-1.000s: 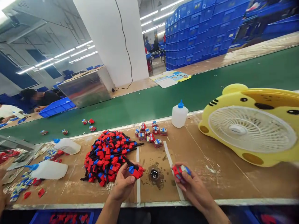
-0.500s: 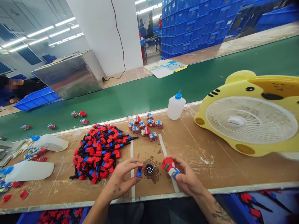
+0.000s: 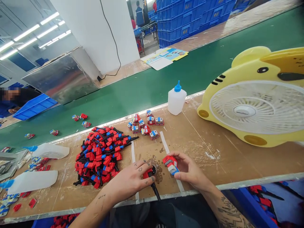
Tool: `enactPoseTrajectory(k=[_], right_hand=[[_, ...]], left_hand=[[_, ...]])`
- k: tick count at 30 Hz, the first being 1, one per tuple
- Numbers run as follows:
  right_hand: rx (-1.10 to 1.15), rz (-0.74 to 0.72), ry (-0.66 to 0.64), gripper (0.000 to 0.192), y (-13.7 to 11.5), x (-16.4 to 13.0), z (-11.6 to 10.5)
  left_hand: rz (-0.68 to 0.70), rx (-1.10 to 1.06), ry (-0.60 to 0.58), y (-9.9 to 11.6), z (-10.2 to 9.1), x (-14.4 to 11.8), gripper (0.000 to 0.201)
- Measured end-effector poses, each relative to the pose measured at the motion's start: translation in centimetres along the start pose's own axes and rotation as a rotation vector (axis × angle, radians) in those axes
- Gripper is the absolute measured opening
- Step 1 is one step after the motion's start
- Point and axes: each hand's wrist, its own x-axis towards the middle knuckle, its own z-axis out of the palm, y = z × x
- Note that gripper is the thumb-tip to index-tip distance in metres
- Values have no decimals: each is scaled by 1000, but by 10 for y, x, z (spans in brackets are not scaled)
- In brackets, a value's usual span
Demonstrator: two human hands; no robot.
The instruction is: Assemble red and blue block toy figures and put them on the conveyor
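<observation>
My left hand (image 3: 136,175) is closed on a red toy part with a black rod (image 3: 155,191), which points toward the table's front edge. The part's red end is at the small dish of dark liquid (image 3: 154,169), partly hidden by my fingers; I cannot tell whether it touches the liquid. My right hand (image 3: 187,169) grips a red, white and blue toy block (image 3: 171,165) between thumb and fingers, just right of the dish. Left of my hands lies a heap of red and blue parts with black rods (image 3: 99,155). Several toy blocks (image 3: 144,125) sit beyond the dish.
A white bottle with a blue cap (image 3: 177,99) stands near the green belt (image 3: 133,99). The yellow fan (image 3: 251,104) takes up the right side. Two bottles (image 3: 33,181) lie at the left. A person (image 3: 22,96) is beside a blue crate (image 3: 35,106).
My left hand has moved right to the dish and turned its part, so the black rod now points toward me. My right hand still holds its toy block, and the camera view has shifted.
</observation>
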Motion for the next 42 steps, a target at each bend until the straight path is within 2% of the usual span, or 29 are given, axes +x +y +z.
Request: enactPoseTrajectory(k=[4, 6, 9, 11, 14, 18, 21, 24, 29, 32, 34, 36, 38, 40, 42], right_hand=[[50, -1, -9, 53, -5, -2, -1], [69, 33, -11, 57, -7, -3, -1], [53, 91, -28, 62, -6, -4, -1], [34, 91, -31, 60, -3, -4, 0], [22, 53, 19, 58, 3, -2, 4], [39, -12, 67, 56, 4, 6, 14], [-3, -51, 76, 57, 3, 13, 24], [-125, -72, 84, 60, 5, 19, 30], [-427, -149, 35, 53, 6, 24, 38], [-648, -387, 59, 51, -1, 33, 54], [-766, -620, 84, 53, -6, 44, 70], [-841, -796, 120, 56, -9, 59, 84], [-885, -851, 162, 57, -13, 74, 92], [-892, -786, 190, 59, -19, 87, 91], [-886, -667, 206, 62, -28, 95, 78]], left_hand=[[3, 25, -54, 0, 0, 4, 41], [4, 46, -93, -1, 0, 4, 46], [-21, -25, -69, -4, 0, 2, 53], [-58, -124, -19, -6, 2, -2, 52], [-161, -313, 130, -8, 11, -9, 44], [-375, -713, 489, -8, 33, -14, 31], [-490, -1042, 701, -6, 47, -11, 36], [-532, -1192, 753, -6, 49, -5, 40], [-538, -1250, 781, -9, 42, 3, 42], [-547, -1338, 898, -3, 44, 16, 44], [-510, -1372, 1061, 3, 44, 30, 58], [-502, -1343, 1214, 6, 39, 45, 75], [-526, -1278, 1271, -1, 26, 60, 80], [-520, -1174, 1206, -23, 5, 76, 77], [-567, -896, 1034, -62, -24, 95, 76]])
